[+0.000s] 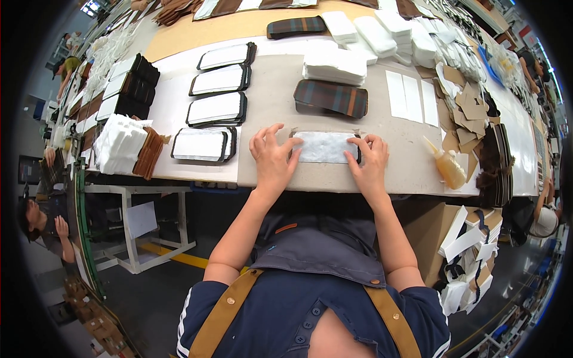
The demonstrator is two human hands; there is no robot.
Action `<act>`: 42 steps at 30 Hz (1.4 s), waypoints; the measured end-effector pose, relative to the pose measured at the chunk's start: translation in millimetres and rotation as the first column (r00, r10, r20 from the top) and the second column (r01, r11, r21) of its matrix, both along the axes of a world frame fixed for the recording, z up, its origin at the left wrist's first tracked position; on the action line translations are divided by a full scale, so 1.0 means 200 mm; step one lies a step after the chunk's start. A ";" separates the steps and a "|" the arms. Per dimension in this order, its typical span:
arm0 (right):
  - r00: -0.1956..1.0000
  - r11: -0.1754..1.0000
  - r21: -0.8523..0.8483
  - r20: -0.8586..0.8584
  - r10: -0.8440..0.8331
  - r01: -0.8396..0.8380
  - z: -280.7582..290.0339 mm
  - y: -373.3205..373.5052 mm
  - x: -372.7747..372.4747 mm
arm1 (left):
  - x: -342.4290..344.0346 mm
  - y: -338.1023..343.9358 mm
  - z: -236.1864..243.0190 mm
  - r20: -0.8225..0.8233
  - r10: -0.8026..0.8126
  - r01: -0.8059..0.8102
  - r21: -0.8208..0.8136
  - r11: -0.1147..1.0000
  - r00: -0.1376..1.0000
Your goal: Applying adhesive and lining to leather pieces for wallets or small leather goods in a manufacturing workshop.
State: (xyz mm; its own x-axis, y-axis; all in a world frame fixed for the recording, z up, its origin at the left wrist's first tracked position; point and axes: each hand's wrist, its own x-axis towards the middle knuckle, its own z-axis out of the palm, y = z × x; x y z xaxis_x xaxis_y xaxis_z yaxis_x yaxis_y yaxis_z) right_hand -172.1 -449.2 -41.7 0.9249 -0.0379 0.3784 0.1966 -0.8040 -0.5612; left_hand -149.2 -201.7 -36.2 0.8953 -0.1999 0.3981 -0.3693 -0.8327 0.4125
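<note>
A pale, mottled rectangular panel [325, 147] with dark backing at its ends lies on the worktable [418, 161] in front of me. My left hand [273, 152] holds its left end with thumb and index finger, the other fingers curled and raised. At its right end my right hand [368, 156] does likewise, index finger on the upper corner and thumb near the lower edge. Just beyond sit a stack of dark plaid pieces [330, 100] and white padded pieces [334, 64]. A bottle of amber liquid [449, 170] is to the right of my right hand.
Stacks of white-topped black pieces [215, 107] line the left, beside fluffy white padding [116, 149]. White strips [399, 95] and cardboard scraps [468, 119] lie right. A box of offcuts [462, 256] is below the table. Co-workers [42, 218] [543, 218] work at both sides.
</note>
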 end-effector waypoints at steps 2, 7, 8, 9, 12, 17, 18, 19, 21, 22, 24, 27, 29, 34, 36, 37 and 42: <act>1.000 1.000 0.008 -0.007 -0.006 0.006 0.01 0.00 0.01 | 0.00 0.00 0.00 0.010 0.027 -0.028 0.014 1.000 1.000; 1.000 1.000 -0.004 -0.025 0.004 -0.004 0.02 -0.02 0.01 | -0.01 0.01 0.00 0.021 0.039 -0.040 0.031 0.999 0.999; 1.000 1.000 -0.003 -0.025 0.004 -0.004 0.02 -0.02 0.02 | -0.02 0.01 -0.01 0.033 0.040 -0.041 0.032 0.999 0.999; 1.000 1.000 -0.003 -0.021 0.006 -0.006 0.02 -0.02 0.02 | -0.02 0.02 -0.01 0.033 0.037 -0.038 0.033 0.999 0.999; 1.000 1.000 -0.002 -0.020 0.009 -0.009 0.01 -0.03 0.01 | -0.03 0.03 -0.01 0.025 0.030 -0.031 0.029 0.999 0.999; 1.000 1.000 0.001 -0.010 0.013 -0.013 0.00 -0.03 0.01 | -0.03 0.04 -0.03 0.021 0.012 -0.011 -0.013 1.000 1.000; 1.000 1.000 0.002 -0.015 0.012 -0.012 0.00 -0.03 0.01 | -0.03 0.04 -0.02 0.022 0.010 -0.010 -0.014 1.000 1.000; 1.000 1.000 0.003 -0.019 0.010 -0.010 0.00 -0.03 0.01 | -0.03 0.04 -0.02 0.039 0.020 -0.018 -0.050 0.999 0.999; 1.000 1.000 0.007 -0.016 0.012 -0.012 0.01 -0.03 0.01 | -0.03 0.02 -0.01 0.055 0.030 -0.025 -0.086 0.996 0.998; 1.000 1.000 0.012 -0.013 0.016 -0.016 0.01 -0.03 0.01 | -0.04 -0.01 0.00 0.039 -0.077 0.081 -0.138 0.987 0.996; 1.000 1.000 0.009 -0.015 0.008 -0.008 0.01 -0.03 0.01 | -0.06 -0.09 0.02 0.027 -0.183 0.185 -0.191 0.964 0.983; 1.000 1.000 0.016 -0.016 -0.001 0.001 0.00 -0.03 0.01 | -0.10 -0.21 0.03 -0.078 -0.388 0.381 -0.089 0.920 0.918; 1.000 1.000 0.026 -0.015 -0.006 0.006 0.00 -0.04 0.02 | -0.11 -0.22 0.01 -0.069 -0.375 0.373 -0.040 0.927 0.924; 0.991 0.926 0.376 -0.102 0.086 -0.042 0.02 -0.14 0.05 | -0.11 -0.23 0.00 -0.073 -0.362 0.364 0.012 0.931 0.929; 0.998 0.950 0.311 -0.046 0.042 -0.026 0.01 -0.19 0.04 | -0.11 -0.23 0.00 -0.044 -0.361 0.363 0.041 0.931 0.931; 1.000 0.970 0.244 0.013 0.004 -0.007 0.01 -0.20 0.04 | -0.11 -0.23 0.01 -0.045 -0.363 0.365 0.041 0.930 0.931; 0.976 0.963 -0.160 -0.047 0.213 -0.218 0.11 -0.11 -0.09 | -0.11 -0.22 0.01 -0.070 -0.364 0.366 0.006 0.931 0.929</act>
State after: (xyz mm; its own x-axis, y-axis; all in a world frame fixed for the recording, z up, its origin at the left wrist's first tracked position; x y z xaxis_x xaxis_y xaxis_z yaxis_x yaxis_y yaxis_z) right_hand -190.9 -470.2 -20.3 0.9150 0.2235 0.3359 0.3610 -0.8254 -0.4341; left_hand -170.8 -246.4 -34.6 0.7832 -0.5249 0.3332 -0.6217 -0.6534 0.4320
